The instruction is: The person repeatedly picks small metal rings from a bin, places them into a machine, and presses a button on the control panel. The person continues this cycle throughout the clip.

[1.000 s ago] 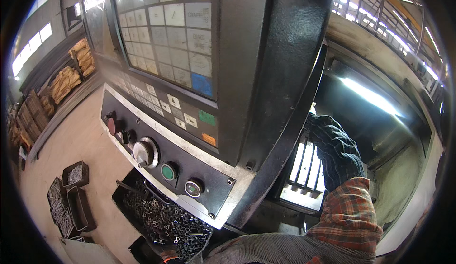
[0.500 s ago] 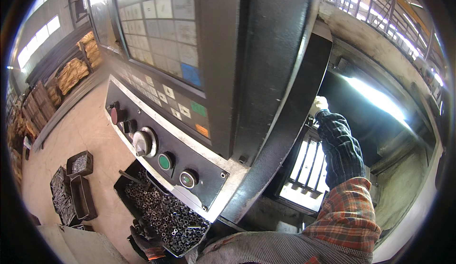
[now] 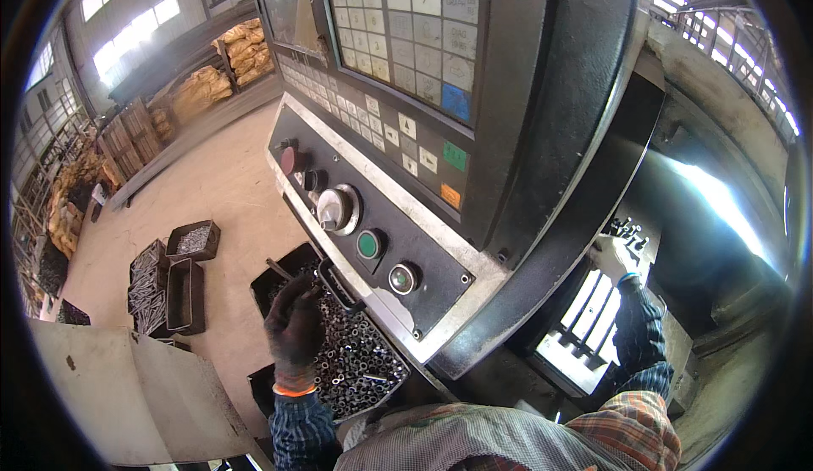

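Fingers of the gloved left hand (image 3: 295,323) curl down into the tray of small metal rings (image 3: 356,361); whether they grip one I cannot tell.

The right hand (image 3: 614,255) reaches into the machine opening (image 3: 677,217), fingers hidden. Likely a loading step: next calls for picking one ring. The control panel's (image 3: 381,217) lower edge overhangs the tray, leaving little headroom.

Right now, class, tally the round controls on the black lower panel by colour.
Red button: 1
Black knob: 1
Silver dial: 1
Green button: 1
Grey button: 1
Total: 5
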Motion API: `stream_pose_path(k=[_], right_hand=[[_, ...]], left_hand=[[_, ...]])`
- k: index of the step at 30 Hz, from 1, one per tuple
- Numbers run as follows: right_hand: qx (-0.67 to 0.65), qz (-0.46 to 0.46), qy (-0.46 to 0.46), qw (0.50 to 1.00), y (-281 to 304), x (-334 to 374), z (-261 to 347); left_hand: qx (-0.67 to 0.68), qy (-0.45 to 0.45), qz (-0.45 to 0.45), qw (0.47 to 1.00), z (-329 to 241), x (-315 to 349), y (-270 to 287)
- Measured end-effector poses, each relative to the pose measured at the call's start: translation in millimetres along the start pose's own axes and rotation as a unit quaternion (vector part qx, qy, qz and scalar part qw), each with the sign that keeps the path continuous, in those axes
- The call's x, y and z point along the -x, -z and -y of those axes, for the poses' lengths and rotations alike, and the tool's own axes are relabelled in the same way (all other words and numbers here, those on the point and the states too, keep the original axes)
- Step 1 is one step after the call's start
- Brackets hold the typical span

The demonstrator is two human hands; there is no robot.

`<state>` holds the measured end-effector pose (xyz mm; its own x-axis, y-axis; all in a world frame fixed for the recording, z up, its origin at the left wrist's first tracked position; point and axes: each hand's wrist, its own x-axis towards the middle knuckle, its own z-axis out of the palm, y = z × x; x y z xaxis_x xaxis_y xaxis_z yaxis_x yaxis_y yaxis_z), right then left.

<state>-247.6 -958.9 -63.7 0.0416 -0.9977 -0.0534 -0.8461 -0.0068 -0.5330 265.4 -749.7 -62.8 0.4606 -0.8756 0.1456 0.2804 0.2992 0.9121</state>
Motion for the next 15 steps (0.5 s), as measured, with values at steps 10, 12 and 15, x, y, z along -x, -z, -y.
stream_pose_path(k=[10, 12, 15], right_hand=[[-0.403, -0.131, -0.027, 0.906, -56.6, 34.7, -90.8], [-0.529, -0.154, -0.03, 0.834, -64.8, 37.9, -94.0], [-0.372, -0.277, -0.048, 0.884, -69.7, 32.1, -86.4]], left_hand=[[-0.292, -0.232, 0.066, 0.925, -28.5, -25.5, -117.5], [-0.279, -0.215, 0.027, 0.936, -20.1, -21.7, -115.1], [-0.199, -0.203, 0.0, 0.959, -18.3, -15.3, -112.1]])
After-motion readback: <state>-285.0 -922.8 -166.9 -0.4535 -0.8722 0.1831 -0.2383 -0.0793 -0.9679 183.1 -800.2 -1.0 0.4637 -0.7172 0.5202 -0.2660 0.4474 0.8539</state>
